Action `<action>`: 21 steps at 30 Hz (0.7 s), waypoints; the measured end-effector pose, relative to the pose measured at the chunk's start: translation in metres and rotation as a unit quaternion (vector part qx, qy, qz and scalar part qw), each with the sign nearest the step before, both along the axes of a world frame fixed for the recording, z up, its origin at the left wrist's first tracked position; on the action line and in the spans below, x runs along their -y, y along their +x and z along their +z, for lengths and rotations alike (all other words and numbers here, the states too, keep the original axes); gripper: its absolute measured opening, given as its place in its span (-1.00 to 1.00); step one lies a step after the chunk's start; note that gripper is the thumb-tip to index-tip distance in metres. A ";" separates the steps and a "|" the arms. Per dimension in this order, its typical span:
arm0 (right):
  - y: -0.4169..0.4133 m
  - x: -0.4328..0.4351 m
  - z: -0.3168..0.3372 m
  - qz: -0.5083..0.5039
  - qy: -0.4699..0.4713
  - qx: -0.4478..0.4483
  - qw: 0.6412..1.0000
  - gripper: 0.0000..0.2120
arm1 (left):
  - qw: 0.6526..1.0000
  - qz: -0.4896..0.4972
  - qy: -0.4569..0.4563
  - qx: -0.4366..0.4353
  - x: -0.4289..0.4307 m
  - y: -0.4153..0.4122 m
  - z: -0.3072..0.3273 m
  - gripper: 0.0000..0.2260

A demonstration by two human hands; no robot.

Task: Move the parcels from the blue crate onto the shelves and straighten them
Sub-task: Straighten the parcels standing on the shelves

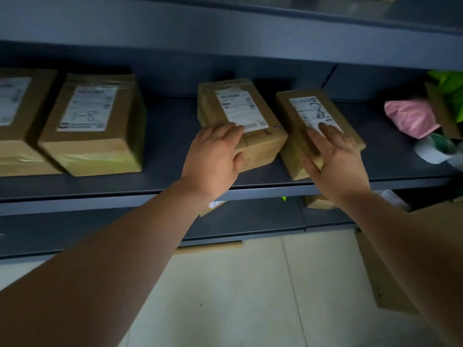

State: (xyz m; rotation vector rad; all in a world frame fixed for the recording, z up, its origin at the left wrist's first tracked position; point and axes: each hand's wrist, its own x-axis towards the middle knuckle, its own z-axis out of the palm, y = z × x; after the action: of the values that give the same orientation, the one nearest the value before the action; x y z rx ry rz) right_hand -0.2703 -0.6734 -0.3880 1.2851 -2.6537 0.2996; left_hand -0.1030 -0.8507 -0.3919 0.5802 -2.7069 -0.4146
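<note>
Two small brown parcels with white labels lie side by side on the dark grey shelf (170,136). My left hand (215,156) rests on the near end of the left parcel (240,116), fingers straight on top and thumb against its front face. My right hand (335,156) lies flat on the right parcel (300,113), fingers over its label and thumb at the near edge. Both parcels sit slightly askew, their near ends turned to the right. Two larger labelled boxes (92,126) stand further left on the same shelf. The blue crate is out of view.
Pink (411,117), green (448,93) and white soft packages (436,151) are heaped at the shelf's right end. A lower shelf (250,219) holds more cardboard parcels. A brown box (383,279) stands on the pale tiled floor at the right.
</note>
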 end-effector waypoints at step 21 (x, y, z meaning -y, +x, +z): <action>-0.020 0.011 -0.040 0.024 -0.001 -0.028 0.999 -0.41 | 0.997 -0.002 -0.040 0.062 0.029 -0.009 -0.018 -0.54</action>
State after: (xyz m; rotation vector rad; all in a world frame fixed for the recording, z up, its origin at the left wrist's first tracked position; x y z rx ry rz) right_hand -0.2907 -0.6844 -0.4277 1.3380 -2.5788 0.2704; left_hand -0.1123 -0.8797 -0.4094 0.5962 -2.8291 -0.2788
